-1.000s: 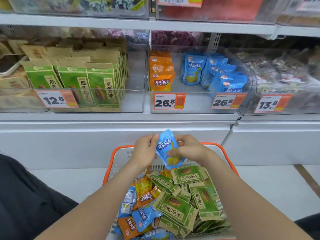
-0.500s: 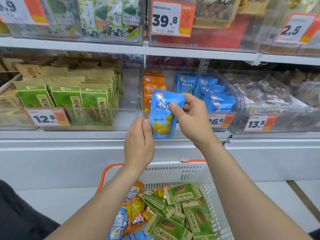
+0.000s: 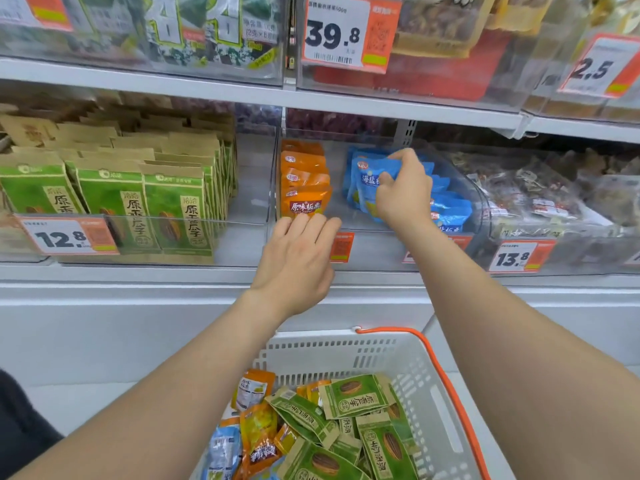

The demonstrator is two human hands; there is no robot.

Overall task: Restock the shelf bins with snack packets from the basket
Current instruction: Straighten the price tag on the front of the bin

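**Q:** List the fixtures, largest first.

**A:** White shelf unit (image 3: 138, 275), two tiers in view. The lower tier carries clear bins side by side. Both hands are at the centre bin (image 3: 374, 252). Below it stands a white slotted basket (image 3: 346, 355) with an orange handle (image 3: 446, 382), partly under the forearms.

**Q:** Contents?

**A:**
- Left bin: green sunflower-seed packets (image 3: 173, 209), upright, in several rows.
- Centre bin, left side: orange chestnut packets (image 3: 304, 188), one upright file.
- Centre bin, right side: blue chestnut packets (image 3: 450, 211), one file leaning back.
- Basket: a loose heap of mixed packets (image 3: 356, 398), green, orange and blue, lying flat and overlapping.

**Q:** Hand status?

**A:**
- Right hand (image 3: 405, 194): inside the centre bin. The fingers curl over the top edge of the held blue packet (image 3: 369, 181), with the thumb on its front face. That packet stands roughly upright at the left front of the blue file, against the packets behind it.
- Left hand (image 3: 298, 261): fingers straight and close together, holding nothing. The tips are at the top edge of the centre bin's front wall, just below the front orange packet. Whether they press on the wall cannot be told.

**Q:** Labels?

**A:** Price tag 39.8 (image 3: 346, 32) is on the upper tier, tag 12.8 (image 3: 65, 237) on the left bin and tag 13.8 (image 3: 516, 258) on the right bin. The left hand covers most of the centre bin's tag.
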